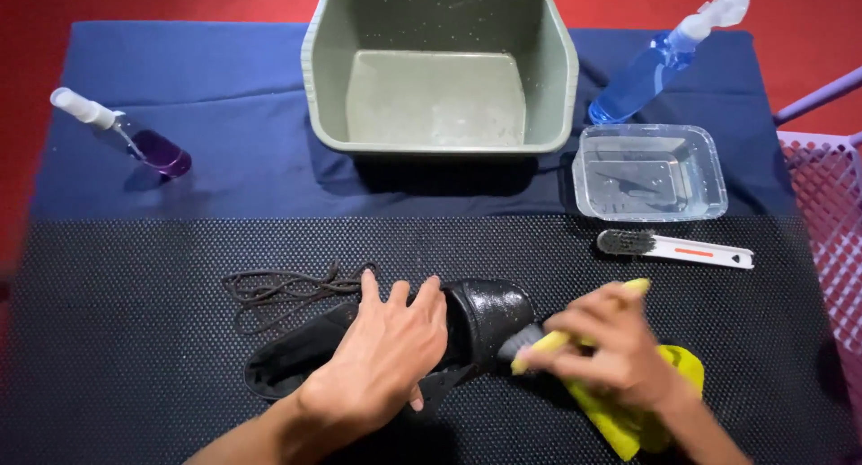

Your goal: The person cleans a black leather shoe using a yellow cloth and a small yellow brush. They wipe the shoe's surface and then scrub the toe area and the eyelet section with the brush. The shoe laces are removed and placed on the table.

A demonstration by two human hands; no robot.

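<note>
A: Near the front edge of the desk (pixel 108 339), on the black dotted mat, lies a black shoe (pixel 489 317), toe pointing right. Where are the hands vs. it?

B: Left hand (pixel 386 353) is pressed flat over the shoe's middle, fingers spread and apart, pinning it down rather than gripping round it. Heel end pokes out to the left of that hand, wet toe cap to the right.

A: And the other?

B: Right hand (pixel 611 348) sits just right of the toe, fingers closed on a yellow-handled brush (pixel 539 344); the brush's dark tip touches the toe's front edge. It's blurred, so can't tell more abt the grip. Under that hand, a yellow cloth (pixel 646 402) on the mat.

A: Laces?

B: Out of the shoe. A dark lace (pixel 278 290) lies tangled just behind the heel end, close to the left hand's fingertips, not touching as far as I can tell.

A: Other stuff?

B: Behind the mat, on a blue cloth: a green basin (pixel 332 79) at centre, a clear tray (pixel 709 169) w/ water to its right, a blue spray bottle (pixel 646 70) beyond that, a small purple spray bottle (pixel 148 142) far left. A white-handled brush (pixel 673 248) lies on the mat in front of the tray, well apart from both hands. Purple basket (pixel 831 223) at the right edge.
</note>
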